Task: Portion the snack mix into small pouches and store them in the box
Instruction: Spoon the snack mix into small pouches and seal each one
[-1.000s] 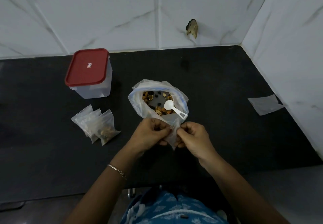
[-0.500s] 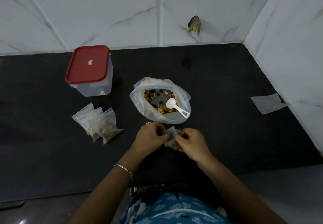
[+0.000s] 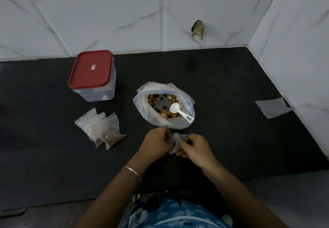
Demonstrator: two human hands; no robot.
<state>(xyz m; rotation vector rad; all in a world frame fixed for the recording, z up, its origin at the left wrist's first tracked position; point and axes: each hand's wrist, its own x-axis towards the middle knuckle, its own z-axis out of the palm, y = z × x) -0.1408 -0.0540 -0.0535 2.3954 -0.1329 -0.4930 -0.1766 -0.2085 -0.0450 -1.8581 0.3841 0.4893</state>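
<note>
Dark worktop [image 3: 231,78], set into a corner of white marble-pattern tiles. The person stands at its near edge with both hands raised just in front of the large bag.

Left hand [image 3: 156,142]: fingers curled, pinching the left edge of a small clear pouch [image 3: 175,141]. A thin bracelet [image 3: 132,170] sits on that wrist.
Right hand [image 3: 195,149]: fingers curled, pinching the right edge of the same pouch.
The pouch is crumpled between the two hands. I cannot tell whether it holds any mix.

Large bag [image 3: 142,108]: clear plastic with its mouth open, mid-worktop, just beyond the hands. The snack mix [image 3: 167,115] lies inside around a bare patch. A white scoop [image 3: 179,111] rests in the bag, bowl on the mix and handle toward the near right rim.

Filled pouches [image 3: 105,129]: three by my count, overlapping in a fan, left of the hands.
Box [image 3: 98,94]: clear, with the red lid [image 3: 90,69] on, standing at back left near the wall, just beyond the filled pouches.
One flat empty pouch [image 3: 271,107] lies far right by the side wall, well apart from the rest.
</note>
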